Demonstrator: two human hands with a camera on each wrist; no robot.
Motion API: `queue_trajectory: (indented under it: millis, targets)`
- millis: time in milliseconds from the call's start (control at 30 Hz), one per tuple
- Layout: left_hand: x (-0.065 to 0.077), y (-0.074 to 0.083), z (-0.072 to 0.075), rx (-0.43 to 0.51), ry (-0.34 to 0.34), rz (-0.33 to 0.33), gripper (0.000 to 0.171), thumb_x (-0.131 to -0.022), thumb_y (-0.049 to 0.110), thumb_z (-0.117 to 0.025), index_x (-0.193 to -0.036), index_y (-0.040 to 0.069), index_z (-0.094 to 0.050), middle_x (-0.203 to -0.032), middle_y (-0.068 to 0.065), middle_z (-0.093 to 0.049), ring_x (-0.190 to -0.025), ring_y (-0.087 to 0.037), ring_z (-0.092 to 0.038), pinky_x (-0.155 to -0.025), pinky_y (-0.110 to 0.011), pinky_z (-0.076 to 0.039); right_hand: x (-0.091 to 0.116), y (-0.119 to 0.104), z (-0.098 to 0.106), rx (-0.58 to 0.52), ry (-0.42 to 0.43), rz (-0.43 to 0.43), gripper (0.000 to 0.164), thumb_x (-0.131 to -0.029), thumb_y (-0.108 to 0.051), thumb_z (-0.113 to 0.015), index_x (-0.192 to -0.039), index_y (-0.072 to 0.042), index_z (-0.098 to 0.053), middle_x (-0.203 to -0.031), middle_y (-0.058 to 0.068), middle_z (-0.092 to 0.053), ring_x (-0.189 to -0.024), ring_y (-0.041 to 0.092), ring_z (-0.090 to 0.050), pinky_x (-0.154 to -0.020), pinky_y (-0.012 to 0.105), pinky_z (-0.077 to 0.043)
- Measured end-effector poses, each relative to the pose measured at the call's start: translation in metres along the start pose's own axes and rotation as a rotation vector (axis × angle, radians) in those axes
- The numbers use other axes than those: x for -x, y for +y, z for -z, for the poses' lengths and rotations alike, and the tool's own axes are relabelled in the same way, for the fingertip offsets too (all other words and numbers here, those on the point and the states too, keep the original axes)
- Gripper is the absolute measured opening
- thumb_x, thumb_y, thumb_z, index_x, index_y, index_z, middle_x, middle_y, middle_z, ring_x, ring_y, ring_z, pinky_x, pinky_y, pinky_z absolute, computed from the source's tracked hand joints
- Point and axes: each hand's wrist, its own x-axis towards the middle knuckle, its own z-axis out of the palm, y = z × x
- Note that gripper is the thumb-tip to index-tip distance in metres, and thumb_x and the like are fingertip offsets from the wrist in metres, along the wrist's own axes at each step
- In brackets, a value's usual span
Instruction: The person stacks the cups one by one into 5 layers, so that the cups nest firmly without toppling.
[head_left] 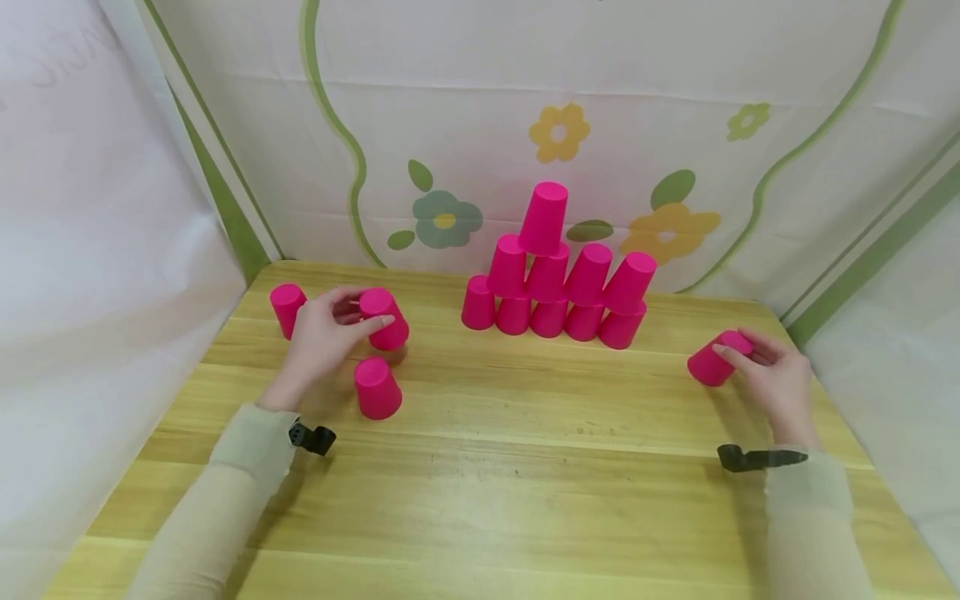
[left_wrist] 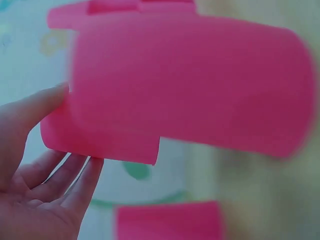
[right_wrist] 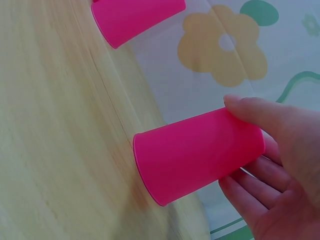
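Note:
My left hand (head_left: pixel 322 337) grips a pink cup (head_left: pixel 386 323) upside down near its base, thumb on one side and fingers on the other. Just in front of it an inverted pink cup (head_left: pixel 377 390) stands on the table; in the left wrist view this near cup (left_wrist: pixel 200 85) partly covers the held one (left_wrist: pixel 105 142). Another inverted cup (head_left: pixel 287 308) stands beyond my left wrist, partly hidden by the hand. On the right side, my right hand (head_left: pixel 780 379) pinches a tilted pink cup (head_left: pixel 712 362) by its narrow end, its mouth toward the table (right_wrist: pixel 150 170).
A stack of inverted pink cups stands at the table's back: several in the bottom row (head_left: pixel 513 317), several above (head_left: pixel 589 273), and a single top cup (head_left: pixel 543 218) left of centre. The wooden table (head_left: pixel 480 483) meets a flower-printed cloth (head_left: pixel 480 100) behind it.

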Motion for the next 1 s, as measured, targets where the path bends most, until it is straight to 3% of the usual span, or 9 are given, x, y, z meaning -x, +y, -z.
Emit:
queue_trajectory:
  millis: [133,267,500,567,733,1000]
  targets:
    - [-0.006,0.033,-0.003,0.019,-0.004,-0.077,0.059,-0.085,0.039,-0.084,-0.134,0.013,-0.065,-0.121,-0.004,-0.067,-0.109,-0.023,-0.065,-0.095,-0.043,-0.054,-0.001,0.001,0.002,-0.006,0.000,-0.014,0.073,-0.087,-0.036,-0.082,-0.147,-0.005,-0.054,-0.115,-0.014,-0.065,-0.094,-0.009,-0.057,-0.074,0.006,-0.048]
    - [-0.010,0.067,-0.013,0.035,-0.056,-0.151,0.058,-0.084,0.041,-0.085,-0.133,0.018,-0.066,-0.122,0.003,-0.066,-0.109,-0.019,-0.065,-0.093,-0.040,-0.054,-0.001,0.002,0.003,-0.002,0.004,-0.019,0.074,-0.087,-0.037,-0.082,-0.147,-0.005,-0.054,-0.113,-0.015,-0.065,-0.093,-0.009,-0.057,-0.074,0.006,-0.049]
    - [-0.024,0.108,-0.047,0.054,-0.148,-0.404,0.054,-0.084,0.030,-0.087,-0.131,0.013,-0.067,-0.119,0.005,-0.068,-0.104,-0.012,-0.066,-0.090,-0.030,-0.054,-0.001,0.002,0.004,0.005,-0.002,-0.024,0.074,-0.087,-0.038,-0.082,-0.147,-0.005,-0.054,-0.111,-0.017,-0.065,-0.092,-0.010,-0.057,-0.074,0.006,-0.048]
    - [-0.028,0.118,-0.057,0.077,-0.182,-0.446,0.054,-0.084,0.028,-0.087,-0.131,0.012,-0.066,-0.119,0.005,-0.068,-0.103,-0.011,-0.066,-0.089,-0.030,-0.055,-0.001,0.001,0.004,0.014,-0.004,-0.027,0.075,-0.087,-0.039,-0.082,-0.148,-0.006,-0.053,-0.113,-0.016,-0.065,-0.093,-0.010,-0.057,-0.074,0.006,-0.048]
    - [-0.040,0.141,-0.080,0.148,-0.252,-0.474,0.052,-0.085,0.023,-0.086,-0.131,0.012,-0.065,-0.121,0.006,-0.066,-0.102,-0.009,-0.065,-0.088,-0.029,-0.055,-0.001,-0.001,0.004,0.023,-0.017,-0.028,0.076,-0.087,-0.041,-0.081,-0.149,-0.006,-0.052,-0.116,-0.013,-0.066,-0.094,-0.009,-0.057,-0.074,0.006,-0.048]
    - [-0.070,0.190,-0.098,0.225,-0.259,-0.544,0.051,-0.084,0.016,-0.086,-0.130,0.007,-0.064,-0.119,0.001,-0.068,-0.104,-0.008,-0.065,-0.091,-0.026,-0.054,0.001,-0.002,0.003,0.013,-0.026,-0.004,0.075,-0.088,-0.038,-0.081,-0.148,-0.004,-0.052,-0.109,-0.018,-0.064,-0.093,-0.009,-0.058,-0.074,0.006,-0.048]
